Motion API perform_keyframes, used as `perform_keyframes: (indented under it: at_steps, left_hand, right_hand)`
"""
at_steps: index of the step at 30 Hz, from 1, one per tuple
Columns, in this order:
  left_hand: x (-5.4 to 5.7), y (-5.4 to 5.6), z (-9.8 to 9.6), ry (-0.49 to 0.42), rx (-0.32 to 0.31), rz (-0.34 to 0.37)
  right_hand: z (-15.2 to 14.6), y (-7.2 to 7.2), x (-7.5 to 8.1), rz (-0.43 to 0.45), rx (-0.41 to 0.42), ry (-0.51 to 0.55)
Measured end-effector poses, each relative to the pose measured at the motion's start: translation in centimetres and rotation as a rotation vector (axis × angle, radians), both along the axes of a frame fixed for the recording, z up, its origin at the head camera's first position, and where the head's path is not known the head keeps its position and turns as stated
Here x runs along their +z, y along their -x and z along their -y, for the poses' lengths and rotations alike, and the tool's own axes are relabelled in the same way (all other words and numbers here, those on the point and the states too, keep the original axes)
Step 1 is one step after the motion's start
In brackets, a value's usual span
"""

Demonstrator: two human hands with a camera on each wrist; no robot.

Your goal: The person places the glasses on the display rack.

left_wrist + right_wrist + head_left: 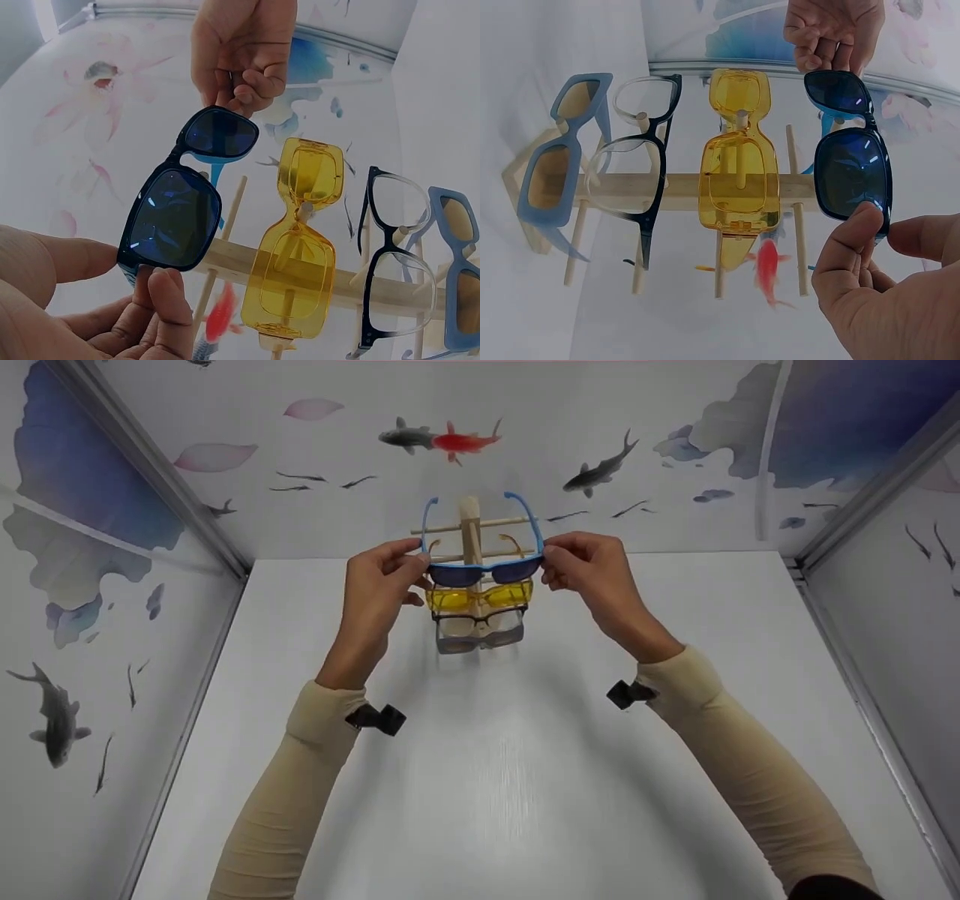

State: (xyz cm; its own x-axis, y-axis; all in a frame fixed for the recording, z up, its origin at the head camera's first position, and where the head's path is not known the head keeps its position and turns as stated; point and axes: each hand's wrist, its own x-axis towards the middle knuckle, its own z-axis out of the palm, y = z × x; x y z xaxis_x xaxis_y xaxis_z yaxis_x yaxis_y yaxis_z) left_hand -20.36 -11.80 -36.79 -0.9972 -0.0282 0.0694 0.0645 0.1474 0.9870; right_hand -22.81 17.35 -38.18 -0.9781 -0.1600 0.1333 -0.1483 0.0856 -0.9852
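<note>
Dark-lensed sunglasses [457, 576] with blue temples are at the top of a wooden glasses stand [470, 529]. My left hand [381, 589] pinches their left hinge corner between thumb and fingers. At the opposite corner my right hand [592, 577] pinches the frame the same way. Both temples point toward the back wall, spread apart. In the right wrist view, the sunglasses [851, 172] stand by the stand's topmost peg [801, 247]; whether they rest on it I cannot tell. Just below hang yellow transparent glasses [292, 247], near my left fingertips in the head view.
Lower on the stand hang black-and-clear glasses [656, 180] and blue-grey framed glasses with brown lenses [551, 184]. The stand is near the back wall [517, 405], which is printed with fish. White side walls [892, 607] flank the white table [480, 780].
</note>
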Motion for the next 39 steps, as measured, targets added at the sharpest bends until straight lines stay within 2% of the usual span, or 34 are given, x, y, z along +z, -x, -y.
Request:
perform_keyframes:
  at_steps: [6,13,18,29,39]
  left_hand:
    - [0.0,0.6,0.4,-0.002,0.0,0.004]
    - [-0.1,1.0,1.1,-0.005,0.023,0.012]
    - [-0.4,1.2,1.2,-0.015,0.018,0.019]
    - [-0.9,1.6,1.0,-0.014,-0.006,0.03]
    - [-1.4,1.4,0.7,-0.017,-0.022,0.045]
  right_hand:
    - [0.5,0.4,0.2,0.0,-0.001,0.014]
    - [1.3,1.0,-0.1,0.002,0.02,0.012]
    - [1.4,1.3,-0.2,-0.006,0.014,0.011]
    - [1.2,1.2,-0.3,0.002,-0.004,0.009]
    - [0.9,0.9,-0.9,0.015,-0.024,0.003]
